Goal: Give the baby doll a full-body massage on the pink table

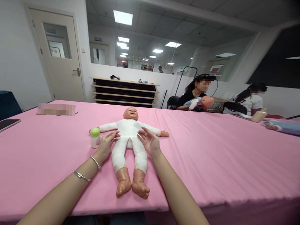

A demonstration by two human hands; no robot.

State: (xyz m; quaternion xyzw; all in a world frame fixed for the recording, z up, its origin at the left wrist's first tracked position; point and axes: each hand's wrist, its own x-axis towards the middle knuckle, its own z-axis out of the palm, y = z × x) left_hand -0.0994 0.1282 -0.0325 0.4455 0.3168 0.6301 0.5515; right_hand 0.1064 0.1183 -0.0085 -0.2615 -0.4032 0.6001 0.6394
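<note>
The left hand (106,145) and right hand (149,142) lie open, their fingers (144,134) spread and lightly curved, on either side of the chest of a white-suited plastic baby doll (127,141), which lies face-up on the pink cloth-covered tabletop (212,162) beside a green-capped white bottle (95,137).

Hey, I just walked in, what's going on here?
A person has both bare hands on a baby doll in a white suit, which lies on its back on a pink-covered table. The left hand and right hand rest on either side of its chest. A small green-capped bottle stands upright beside the left hand. Farther along the table, a seated person holds another doll.
</note>
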